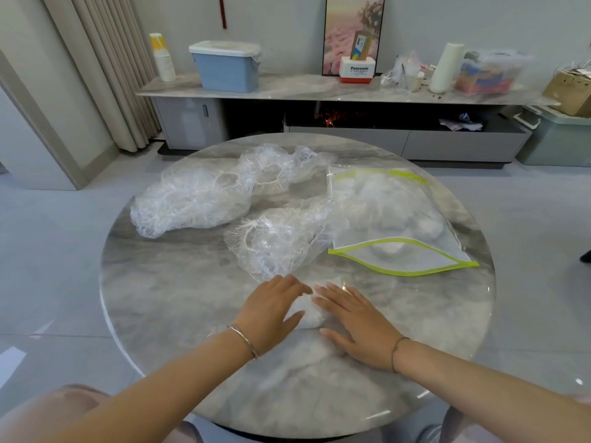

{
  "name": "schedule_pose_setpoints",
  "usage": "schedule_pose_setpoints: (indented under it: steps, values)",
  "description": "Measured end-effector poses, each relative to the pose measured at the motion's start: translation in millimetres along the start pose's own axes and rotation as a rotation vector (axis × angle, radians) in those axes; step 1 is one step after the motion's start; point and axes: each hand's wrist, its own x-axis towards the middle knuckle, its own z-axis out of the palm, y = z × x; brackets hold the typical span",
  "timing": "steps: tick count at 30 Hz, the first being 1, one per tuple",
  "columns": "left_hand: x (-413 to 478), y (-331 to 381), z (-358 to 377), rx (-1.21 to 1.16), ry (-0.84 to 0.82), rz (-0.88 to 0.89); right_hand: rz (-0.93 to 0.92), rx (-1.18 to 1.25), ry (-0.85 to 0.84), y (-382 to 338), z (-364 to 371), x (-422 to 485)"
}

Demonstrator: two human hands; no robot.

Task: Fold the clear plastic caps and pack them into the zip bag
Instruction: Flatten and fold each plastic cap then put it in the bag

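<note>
Marble table [179, 282] holds loose caps [198, 199] and, to their right, the zip bag [393, 219], mouth open. Left hand [271, 311] and right hand [358, 324] lie flat nearer the person, fingers straight and close together, pressing a folded cap [307, 310].

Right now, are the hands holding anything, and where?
Nothing is gripped. The left hand and right hand lie flat, pressing a folded cap down on the table, one on each side.

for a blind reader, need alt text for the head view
The left hand and right hand press a folded clear cap flat on a round marble table. Beyond lie loose crumpled caps and an open green-edged zip bag holding more.
</note>
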Motion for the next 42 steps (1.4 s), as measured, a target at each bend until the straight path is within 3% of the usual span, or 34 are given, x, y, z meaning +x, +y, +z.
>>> schedule_pose_setpoints:
  steps: [3, 6, 12, 15, 19, 23, 30, 34, 37, 39, 42]
  values:
    - [-6.1, -3.7, 14.3, 0.139, -0.078, 0.189, 0.04, 0.031, -0.103, 2.1, 0.6, 0.2]
    - [-11.7, -6.4, 19.8, 0.165, -0.187, 0.181, 0.038, 0.044, -0.112, 3.3, 1.8, 0.7]
    - [-13.3, -11.6, 17.5, 0.091, -0.282, 0.119, -0.118, -0.016, 0.238, 2.3, -9.1, 4.5]
    - [-12.8, -13.5, 15.6, 0.054, -0.306, 0.104, -0.122, -0.015, 0.164, -0.2, -7.1, 5.9]
    - [-11.6, -17.5, 16.1, 0.135, -0.213, 0.145, -0.002, -0.002, 0.054, 7.4, -3.3, 8.4]
    - [-9.6, -18.7, 13.6, 0.148, -0.141, 0.071, 0.023, 0.028, 0.085, 9.8, -1.0, 14.6]
    - [-3.2, -12.3, 3.0, -0.025, -0.201, -0.18, 0.079, 0.096, 0.289, 8.5, 4.8, 21.4]
    - [2.0, -10.6, -1.3, -0.201, -0.25, -0.357, 0.209, 0.19, 0.301, 6.9, 2.9, 22.4]
    - [3.9, -13.3, -0.4, -0.234, -0.226, -0.446, 0.361, 0.395, 0.281, 9.1, 6.5, 24.2]
    - [3.7, -14.3, -1.5, -0.085, -0.153, -0.374, 0.451, 0.517, 0.276, 12.9, 7.0, 27.1]
    - [3.4, -14.2, -1.5, 0.052, 0.013, 0.016, 0.49, 0.587, 0.229, 14.5, 3.2, 31.5]
